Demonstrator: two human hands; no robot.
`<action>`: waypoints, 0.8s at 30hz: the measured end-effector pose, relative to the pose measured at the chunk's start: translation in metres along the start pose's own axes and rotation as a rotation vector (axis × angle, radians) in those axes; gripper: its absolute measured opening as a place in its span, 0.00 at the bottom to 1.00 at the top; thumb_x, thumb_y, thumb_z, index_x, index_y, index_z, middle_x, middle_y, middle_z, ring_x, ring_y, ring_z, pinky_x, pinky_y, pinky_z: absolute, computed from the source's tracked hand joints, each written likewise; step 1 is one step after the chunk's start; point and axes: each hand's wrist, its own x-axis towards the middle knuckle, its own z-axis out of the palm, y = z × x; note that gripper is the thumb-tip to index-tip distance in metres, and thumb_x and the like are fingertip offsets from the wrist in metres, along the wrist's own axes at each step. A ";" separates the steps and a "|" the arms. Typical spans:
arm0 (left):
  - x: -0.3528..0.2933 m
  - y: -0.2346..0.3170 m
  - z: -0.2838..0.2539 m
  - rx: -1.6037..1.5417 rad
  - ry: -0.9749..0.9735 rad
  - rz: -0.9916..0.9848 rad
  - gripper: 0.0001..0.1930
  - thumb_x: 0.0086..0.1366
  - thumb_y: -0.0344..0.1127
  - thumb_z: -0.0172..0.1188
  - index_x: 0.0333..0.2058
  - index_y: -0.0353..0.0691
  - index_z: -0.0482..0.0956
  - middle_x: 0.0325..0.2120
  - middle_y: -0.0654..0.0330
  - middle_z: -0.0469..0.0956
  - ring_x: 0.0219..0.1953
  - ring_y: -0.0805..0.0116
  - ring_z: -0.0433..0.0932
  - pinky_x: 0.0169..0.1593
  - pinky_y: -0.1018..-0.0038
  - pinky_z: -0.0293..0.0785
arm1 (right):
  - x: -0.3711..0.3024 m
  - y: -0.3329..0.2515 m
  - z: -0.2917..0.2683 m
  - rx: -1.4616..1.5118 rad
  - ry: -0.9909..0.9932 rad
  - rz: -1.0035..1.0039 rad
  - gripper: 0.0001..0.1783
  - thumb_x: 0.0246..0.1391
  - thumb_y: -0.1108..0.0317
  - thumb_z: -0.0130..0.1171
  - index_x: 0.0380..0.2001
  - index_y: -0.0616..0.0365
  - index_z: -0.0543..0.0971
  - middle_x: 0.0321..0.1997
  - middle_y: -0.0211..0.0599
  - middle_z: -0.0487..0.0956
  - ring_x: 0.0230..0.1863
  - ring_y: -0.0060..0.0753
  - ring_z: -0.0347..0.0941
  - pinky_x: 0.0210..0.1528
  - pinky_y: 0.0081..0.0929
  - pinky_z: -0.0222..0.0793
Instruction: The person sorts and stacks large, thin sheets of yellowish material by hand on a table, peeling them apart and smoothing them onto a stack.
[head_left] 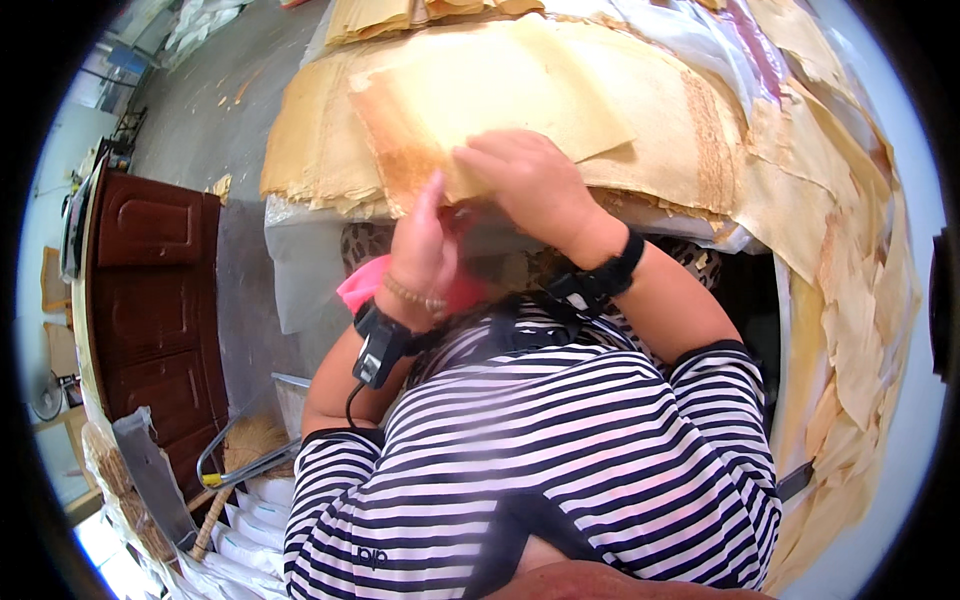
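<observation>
A thin tan sheet (500, 95), browned along its left side, lies skewed on top of a wide stack of similar sheets (310, 140). My left hand (425, 240) is at its near brown corner, thumb over the edge and the other fingers mostly hidden, apparently gripping it. Stretched over the same sheet, my right hand (530, 185) lies with its fingers close together and their tips on the surface. The sheet's material cannot be told for sure.
More folded tan sheets (430, 12) sit at the far edge, and ragged pieces (840, 300) hang down the right side. Clear plastic (300, 250) drapes below the stack. On the left stand a dark red wooden cabinet (150, 300) and a straw broom (250, 445).
</observation>
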 end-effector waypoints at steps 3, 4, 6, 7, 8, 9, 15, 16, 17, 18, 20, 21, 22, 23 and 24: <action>-0.010 -0.020 -0.008 0.124 -0.391 -0.207 0.17 0.76 0.45 0.47 0.55 0.44 0.74 0.28 0.64 0.75 0.30 0.70 0.72 0.36 0.73 0.70 | -0.026 0.009 -0.022 -0.076 0.079 -0.012 0.19 0.50 0.65 0.59 0.47 0.49 0.81 0.50 0.38 0.80 0.53 0.42 0.75 0.56 0.37 0.70; -0.016 -0.022 -0.001 0.350 -0.540 -0.245 0.19 0.76 0.45 0.46 0.56 0.41 0.74 0.22 0.66 0.70 0.25 0.72 0.68 0.32 0.76 0.67 | -0.034 0.009 -0.031 -0.031 0.078 0.019 0.19 0.48 0.67 0.60 0.47 0.48 0.82 0.51 0.37 0.80 0.53 0.42 0.76 0.55 0.38 0.71; -0.031 -0.022 0.026 0.665 -0.719 -0.100 0.20 0.76 0.39 0.47 0.60 0.37 0.72 0.21 0.67 0.71 0.26 0.76 0.69 0.33 0.81 0.67 | -0.051 0.013 -0.038 0.067 0.096 0.079 0.15 0.48 0.70 0.61 0.42 0.48 0.85 0.45 0.36 0.83 0.46 0.40 0.79 0.47 0.35 0.75; -0.043 -0.020 0.040 0.477 -0.715 -0.239 0.19 0.75 0.37 0.47 0.60 0.36 0.72 0.21 0.68 0.70 0.26 0.78 0.70 0.33 0.82 0.67 | -0.059 0.018 -0.040 0.066 0.102 0.085 0.15 0.48 0.70 0.61 0.42 0.48 0.85 0.45 0.36 0.83 0.46 0.40 0.79 0.47 0.35 0.75; -0.052 -0.012 0.048 0.516 -0.774 -0.274 0.17 0.74 0.30 0.49 0.58 0.33 0.74 0.22 0.66 0.75 0.27 0.79 0.73 0.31 0.82 0.69 | -0.067 0.025 -0.041 0.054 0.120 0.153 0.13 0.49 0.72 0.62 0.40 0.48 0.85 0.41 0.36 0.83 0.42 0.40 0.80 0.44 0.34 0.76; -0.055 -0.004 0.052 0.521 -0.775 -0.278 0.17 0.74 0.30 0.49 0.58 0.33 0.74 0.22 0.66 0.75 0.27 0.79 0.73 0.31 0.82 0.69 | -0.074 0.034 -0.045 0.041 0.139 0.221 0.12 0.50 0.74 0.62 0.38 0.49 0.86 0.38 0.36 0.84 0.39 0.40 0.81 0.41 0.33 0.77; -0.024 0.066 0.031 1.006 -0.614 0.515 0.15 0.68 0.22 0.54 0.53 0.31 0.77 0.37 0.55 0.83 0.41 0.71 0.82 0.47 0.75 0.77 | -0.114 0.084 -0.087 -0.009 0.172 0.291 0.11 0.52 0.72 0.63 0.37 0.45 0.86 0.43 0.34 0.85 0.46 0.39 0.80 0.49 0.34 0.77; -0.005 0.078 0.030 1.350 -0.522 0.889 0.17 0.66 0.22 0.56 0.54 0.34 0.77 0.45 0.55 0.83 0.48 0.66 0.82 0.54 0.72 0.75 | -0.117 0.086 -0.091 -0.030 0.136 0.271 0.11 0.52 0.72 0.63 0.39 0.45 0.86 0.46 0.34 0.84 0.49 0.40 0.80 0.54 0.37 0.75; 0.015 0.086 0.021 1.651 -0.458 1.052 0.23 0.62 0.21 0.58 0.57 0.38 0.76 0.53 0.53 0.79 0.56 0.58 0.78 0.61 0.67 0.72 | -0.117 0.082 -0.092 -0.041 0.147 0.283 0.11 0.52 0.72 0.63 0.39 0.45 0.86 0.46 0.34 0.84 0.49 0.40 0.80 0.54 0.37 0.75; 0.027 0.088 0.017 1.775 -0.475 1.071 0.26 0.59 0.19 0.58 0.58 0.40 0.75 0.56 0.53 0.77 0.60 0.55 0.74 0.63 0.65 0.69 | -0.113 0.073 -0.089 -0.130 0.131 0.265 0.13 0.51 0.73 0.62 0.40 0.44 0.86 0.48 0.33 0.84 0.51 0.40 0.79 0.58 0.40 0.72; 0.044 0.085 0.002 1.904 -0.545 1.069 0.32 0.54 0.17 0.57 0.60 0.42 0.72 0.60 0.52 0.73 0.65 0.51 0.67 0.67 0.61 0.65 | -0.114 0.072 -0.083 -0.242 0.080 0.201 0.20 0.48 0.76 0.59 0.42 0.40 0.85 0.52 0.32 0.83 0.54 0.40 0.78 0.65 0.45 0.66; 0.050 0.083 -0.004 1.912 -0.604 1.048 0.34 0.52 0.16 0.56 0.61 0.43 0.71 0.62 0.52 0.71 0.67 0.50 0.65 0.69 0.59 0.63 | -0.116 0.073 -0.085 -0.243 0.086 0.201 0.20 0.48 0.76 0.59 0.42 0.40 0.85 0.52 0.32 0.83 0.54 0.40 0.78 0.65 0.45 0.66; 0.049 0.079 0.000 1.874 -0.623 1.003 0.36 0.50 0.15 0.54 0.62 0.43 0.71 0.64 0.54 0.69 0.69 0.50 0.63 0.69 0.60 0.62 | -0.117 0.071 -0.088 -0.203 0.070 0.206 0.20 0.47 0.76 0.61 0.42 0.41 0.86 0.51 0.32 0.83 0.56 0.42 0.77 0.65 0.46 0.65; 0.047 0.078 0.003 1.876 -0.626 1.008 0.36 0.50 0.15 0.54 0.62 0.43 0.71 0.64 0.54 0.69 0.69 0.50 0.63 0.69 0.60 0.62 | -0.116 0.070 -0.092 -0.162 0.054 0.209 0.19 0.46 0.75 0.63 0.43 0.42 0.86 0.50 0.32 0.83 0.58 0.43 0.76 0.65 0.47 0.64; 0.042 0.078 0.008 1.837 -0.644 0.978 0.37 0.50 0.15 0.54 0.62 0.44 0.71 0.65 0.54 0.68 0.70 0.51 0.61 0.70 0.60 0.61 | -0.118 0.072 -0.098 -0.118 0.055 0.230 0.21 0.48 0.78 0.58 0.42 0.40 0.86 0.49 0.32 0.84 0.54 0.42 0.78 0.65 0.43 0.65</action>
